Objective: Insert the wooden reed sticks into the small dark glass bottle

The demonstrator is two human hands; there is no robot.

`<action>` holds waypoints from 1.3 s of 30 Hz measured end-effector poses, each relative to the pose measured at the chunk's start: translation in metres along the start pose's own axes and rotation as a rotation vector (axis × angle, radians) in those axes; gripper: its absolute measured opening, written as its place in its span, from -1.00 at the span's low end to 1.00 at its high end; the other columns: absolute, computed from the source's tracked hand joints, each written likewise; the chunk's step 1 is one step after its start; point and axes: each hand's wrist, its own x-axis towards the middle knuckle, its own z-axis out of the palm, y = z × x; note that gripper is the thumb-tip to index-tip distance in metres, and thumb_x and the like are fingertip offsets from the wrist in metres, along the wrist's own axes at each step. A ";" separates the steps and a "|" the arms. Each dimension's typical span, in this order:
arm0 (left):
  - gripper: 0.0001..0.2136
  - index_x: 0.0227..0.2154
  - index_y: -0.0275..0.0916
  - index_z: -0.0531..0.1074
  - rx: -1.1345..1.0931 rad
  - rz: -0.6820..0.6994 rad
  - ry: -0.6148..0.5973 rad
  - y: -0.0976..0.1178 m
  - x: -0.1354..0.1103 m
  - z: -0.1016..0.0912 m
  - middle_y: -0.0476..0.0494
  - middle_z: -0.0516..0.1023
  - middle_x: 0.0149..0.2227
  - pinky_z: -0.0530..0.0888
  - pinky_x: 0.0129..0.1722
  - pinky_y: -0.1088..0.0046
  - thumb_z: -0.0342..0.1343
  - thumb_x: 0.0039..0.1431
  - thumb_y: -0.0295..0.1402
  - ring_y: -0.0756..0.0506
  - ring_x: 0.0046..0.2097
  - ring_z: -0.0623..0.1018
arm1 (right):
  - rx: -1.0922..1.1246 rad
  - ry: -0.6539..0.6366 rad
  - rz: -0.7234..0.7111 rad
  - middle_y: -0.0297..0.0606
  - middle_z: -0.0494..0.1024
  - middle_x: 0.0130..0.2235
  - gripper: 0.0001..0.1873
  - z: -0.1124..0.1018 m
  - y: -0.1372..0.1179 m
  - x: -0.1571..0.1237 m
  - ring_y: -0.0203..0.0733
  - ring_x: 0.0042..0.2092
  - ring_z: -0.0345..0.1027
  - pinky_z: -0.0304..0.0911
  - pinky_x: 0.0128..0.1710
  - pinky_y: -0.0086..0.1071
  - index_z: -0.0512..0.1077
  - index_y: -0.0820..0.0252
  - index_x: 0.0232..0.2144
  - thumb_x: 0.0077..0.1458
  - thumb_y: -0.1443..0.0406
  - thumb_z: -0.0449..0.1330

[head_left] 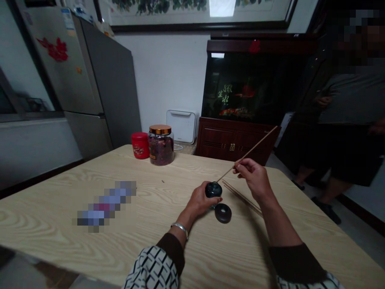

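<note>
My left hand (201, 202) is wrapped round a small dark teal pot (213, 189) standing on the light wooden table (90, 241). My right hand (252, 175) pinches a long thin stick (255, 147) whose lower end points down to the pot's mouth; the stick slants up to the right. A dark round ring-shaped lid (223, 212) lies on the table just right of my left hand. A few more thin sticks (240, 196) lie flat under my right wrist.
A glass jar with a copper lid (161, 145) and a red tin (140, 145) stand at the table's far edge. A blurred object (105, 206) lies at the left. Behind are a fridge (90, 76), a fish tank (243, 86) on a cabinet, and a person (351, 120) standing at right.
</note>
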 end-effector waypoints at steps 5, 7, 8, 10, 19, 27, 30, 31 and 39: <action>-0.44 -0.04 -0.24 0.43 0.012 0.002 0.011 -0.004 0.001 0.001 -0.12 0.59 -0.19 0.42 -0.20 0.44 0.39 -0.15 -0.19 -0.13 -0.18 0.55 | -0.135 -0.021 -0.082 -0.29 0.50 -0.43 -0.73 0.009 0.010 0.002 -0.25 -0.41 0.41 0.23 -0.45 -0.42 0.42 0.21 -0.39 0.02 0.11 0.27; -0.43 -0.04 -0.23 0.43 0.011 0.010 0.012 -0.006 0.002 0.002 -0.12 0.59 -0.19 0.42 -0.20 0.44 0.40 -0.15 -0.18 -0.13 -0.17 0.55 | -0.160 -0.009 -0.097 -0.30 0.49 -0.43 -0.74 0.009 0.014 0.002 -0.24 -0.41 0.41 0.23 -0.44 -0.41 0.42 0.21 -0.39 0.04 0.12 0.26; -0.43 -0.04 -0.22 0.43 0.011 0.013 0.013 -0.006 0.002 0.002 -0.12 0.59 -0.19 0.42 -0.20 0.44 0.40 -0.14 -0.17 -0.13 -0.18 0.55 | -0.165 -0.004 -0.102 -0.30 0.49 -0.43 -0.75 0.008 0.015 0.002 -0.24 -0.40 0.41 0.23 -0.43 -0.40 0.42 0.21 -0.39 0.04 0.13 0.25; -0.44 -0.04 -0.22 0.43 0.013 0.016 0.012 -0.007 0.002 0.002 -0.11 0.59 -0.20 0.42 -0.21 0.44 0.39 -0.14 -0.17 -0.12 -0.18 0.54 | -0.171 0.008 -0.110 -0.29 0.49 -0.42 -0.76 0.008 0.015 0.003 -0.24 -0.40 0.41 0.24 -0.42 -0.39 0.43 0.21 -0.38 0.05 0.14 0.25; -0.45 -0.05 -0.22 0.43 0.029 0.006 0.004 -0.005 0.001 0.001 -0.10 0.58 -0.20 0.42 -0.21 0.45 0.39 -0.13 -0.16 -0.12 -0.19 0.54 | -0.246 -0.035 -0.122 -0.32 0.48 -0.41 -0.80 0.015 0.016 -0.004 -0.23 -0.39 0.41 0.26 -0.38 -0.37 0.41 0.17 -0.38 0.09 0.15 0.20; -0.45 -0.04 -0.23 0.43 0.022 0.024 0.007 -0.003 0.002 0.000 -0.12 0.58 -0.18 0.42 -0.16 0.41 0.38 -0.14 -0.20 -0.14 -0.16 0.54 | -0.340 -0.203 -0.074 -0.31 0.53 -0.41 -0.79 0.031 0.042 -0.013 -0.22 -0.38 0.40 0.26 -0.34 -0.37 0.46 0.18 -0.39 0.09 0.15 0.19; -0.44 -0.03 -0.24 0.43 0.021 0.014 0.011 -0.002 0.001 0.000 -0.13 0.59 -0.19 0.43 -0.18 0.41 0.39 -0.15 -0.19 -0.14 -0.16 0.54 | -0.373 -0.213 -0.044 -0.26 0.57 -0.36 -0.72 0.010 0.052 -0.010 -0.19 -0.35 0.42 0.27 -0.32 -0.35 0.49 0.18 -0.35 0.12 0.09 0.16; -0.44 -0.03 -0.24 0.43 0.018 0.012 0.008 -0.002 0.001 0.000 -0.13 0.59 -0.19 0.43 -0.18 0.41 0.38 -0.14 -0.19 -0.14 -0.17 0.54 | -0.428 -0.184 -0.039 -0.24 0.58 -0.34 -0.71 -0.001 0.056 -0.008 -0.18 -0.34 0.43 0.27 -0.30 -0.35 0.49 0.18 -0.33 0.14 0.09 0.14; -0.48 -0.05 -0.25 0.43 -0.006 0.004 -0.008 -0.001 0.001 0.000 -0.13 0.59 -0.20 0.44 -0.18 0.43 0.37 -0.11 -0.22 -0.12 -0.18 0.55 | -1.219 -0.204 0.226 -0.15 0.61 -0.21 -0.80 -0.077 0.091 -0.019 -0.07 -0.16 0.45 0.14 -0.30 -0.32 0.56 0.09 -0.35 0.10 0.22 0.13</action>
